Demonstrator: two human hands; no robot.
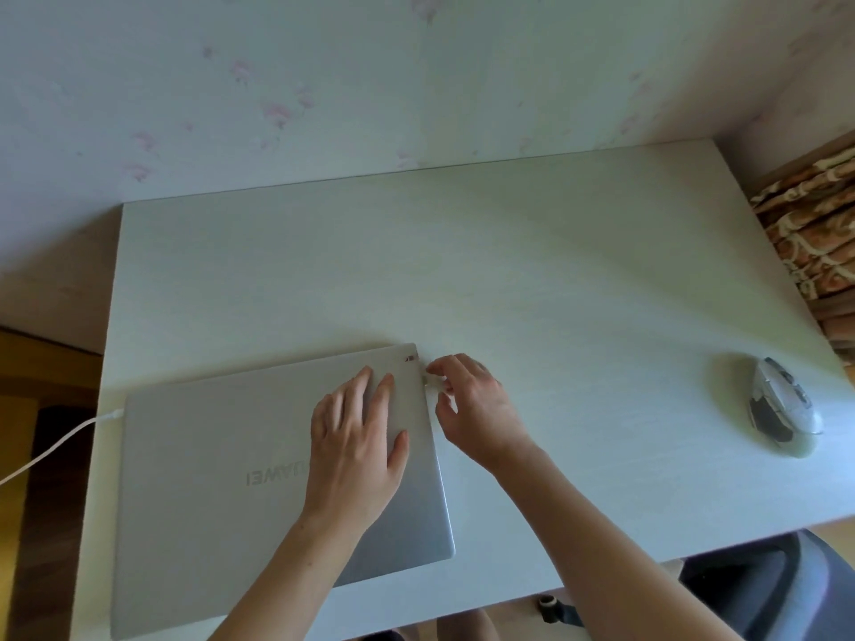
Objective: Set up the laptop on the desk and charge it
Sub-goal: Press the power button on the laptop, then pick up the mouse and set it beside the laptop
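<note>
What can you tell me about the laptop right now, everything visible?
The laptop is a thin, silver, metal-looking machine, lid closed, lying flat on the near left part of the white desk. Its lid logo reads upside down from here. A white cable is plugged into its left edge. The left hand rests flat on the lid with straight fingers. The right hand pinches a small white piece at the far right edge; whether it is plugged in is unclear.
</note>
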